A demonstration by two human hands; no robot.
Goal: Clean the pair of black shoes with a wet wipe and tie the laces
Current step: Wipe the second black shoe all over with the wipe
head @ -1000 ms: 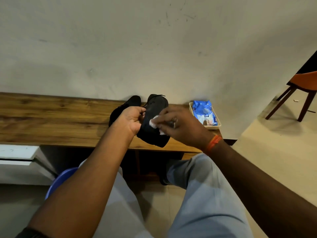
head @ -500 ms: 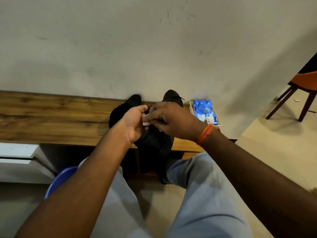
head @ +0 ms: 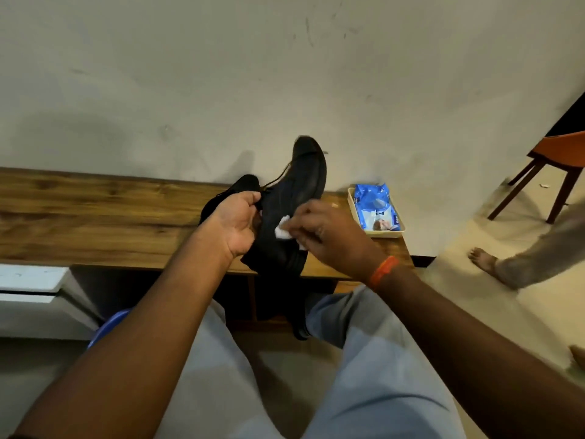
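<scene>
From the head view, the person sits facing a wooden worktop (head: 95, 217) against a plain wall, holding one black shoe (head: 294, 198) up in the air over its front edge. That shoe is matte black leather with a rounded toe pointing up toward the wall and the heel end hanging down by the worktop edge. A thin black lace (head: 278, 175) trails loose off its left side, so it's untied.

The left hand (head: 235, 221) has its grip curled around the shoe's opening, fingers hooked over the rim, palm toward the camera. The right hand (head: 329, 232), with an orange wristband (head: 383, 270), pinches a small crumpled white wet wipe (head: 282, 228) and has it pressed against the side of the shoe, roughly mid-length.

The second black shoe (head: 240, 185) sits on the worktop just behind the left hand, mostly hidden, only its dark rounded top showing. Can't tell about its laces.

To the right on the worktop there's a shallow cream tray (head: 353, 201) with a blue pack of wet wipes (head: 375, 205) lying in it. Over on the floor to the right, a wooden chair (head: 557, 166) with an orange seat, and someone else's bare foot (head: 484, 259) stepping in.
</scene>
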